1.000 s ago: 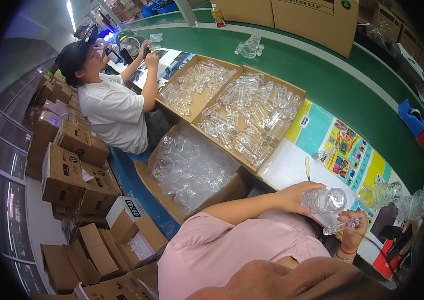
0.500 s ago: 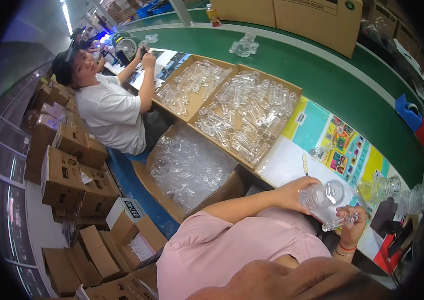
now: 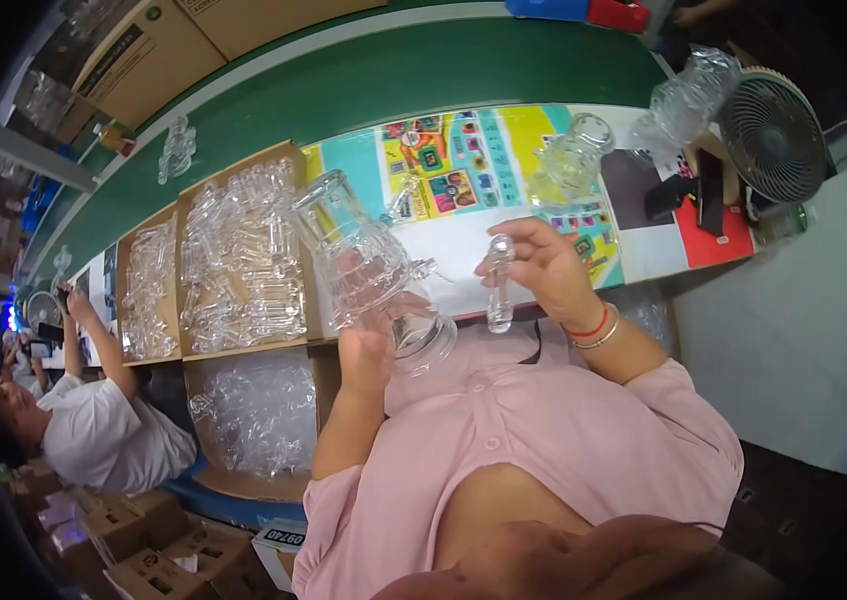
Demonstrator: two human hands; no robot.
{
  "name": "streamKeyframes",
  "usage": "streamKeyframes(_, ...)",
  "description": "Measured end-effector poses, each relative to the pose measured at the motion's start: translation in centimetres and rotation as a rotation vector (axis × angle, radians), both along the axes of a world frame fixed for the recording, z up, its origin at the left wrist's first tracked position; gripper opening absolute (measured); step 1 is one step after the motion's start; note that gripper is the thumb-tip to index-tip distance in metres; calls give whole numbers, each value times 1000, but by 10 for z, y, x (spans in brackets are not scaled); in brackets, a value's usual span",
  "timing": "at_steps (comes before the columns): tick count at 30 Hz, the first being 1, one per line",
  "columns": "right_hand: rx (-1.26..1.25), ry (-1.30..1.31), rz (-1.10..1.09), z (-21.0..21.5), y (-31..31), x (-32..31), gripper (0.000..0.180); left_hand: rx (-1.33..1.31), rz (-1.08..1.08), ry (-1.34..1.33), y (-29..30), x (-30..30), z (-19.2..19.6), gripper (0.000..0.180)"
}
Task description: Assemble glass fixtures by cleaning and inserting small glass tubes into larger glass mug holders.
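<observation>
My left hand (image 3: 369,350) is closed around the lower part of a large clear glass vessel (image 3: 362,265). The vessel leans to the left, with a straight wide neck, a bulging patterned body and a flared round base. In my right hand (image 3: 549,275) a short clear glass tube (image 3: 500,295) with a rounded top is pinched upright between thumb and fingers. The two pieces are apart. Beyond my hands, a small clear glass piece (image 3: 407,200) lies on the printed sheets (image 3: 489,165) covering the bench.
Two clear glass vessels (image 3: 579,160) stand at the right, near a fan (image 3: 772,135). Shallow cardboard trays (image 3: 244,352) of glass tubes lie left, above a carton (image 3: 326,385) of clear plastic bags. A co-worker (image 3: 119,435) in white sits at far left. A green surface (image 3: 344,85) runs behind.
The view has swung to the right, so the trays and co-worker now appear farther left. The vessel is now tilted with its neck up-left, and the tube points upright instead of sideways.
</observation>
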State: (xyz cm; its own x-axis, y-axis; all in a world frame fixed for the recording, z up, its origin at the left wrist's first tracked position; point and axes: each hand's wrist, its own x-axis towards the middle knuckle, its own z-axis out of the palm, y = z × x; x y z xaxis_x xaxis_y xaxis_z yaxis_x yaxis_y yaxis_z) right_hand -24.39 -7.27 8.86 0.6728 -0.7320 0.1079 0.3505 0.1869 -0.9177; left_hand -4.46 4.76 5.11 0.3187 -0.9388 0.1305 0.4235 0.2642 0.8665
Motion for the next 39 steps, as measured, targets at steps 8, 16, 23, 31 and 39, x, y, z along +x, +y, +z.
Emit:
streamKeyframes(8,-63,-6,107,1,13,-5,41,10,-24,-56,19,-19,21,93)
streamKeyframes(16,48,-23,204,1,18,-12,44,58,-142,-11,23,-28,36,98)
streamKeyframes(23,1,-34,226,-4,19,-17,43,58,-136,-64,19,-35,40,95)
streamKeyframes(31,-273,149,68,-5,18,-27,41,107,-179,-127,14,-37,34,91)
streamKeyframes(39,-373,269,103,15,11,-33,42,138,-248,-28,8,-34,29,97)
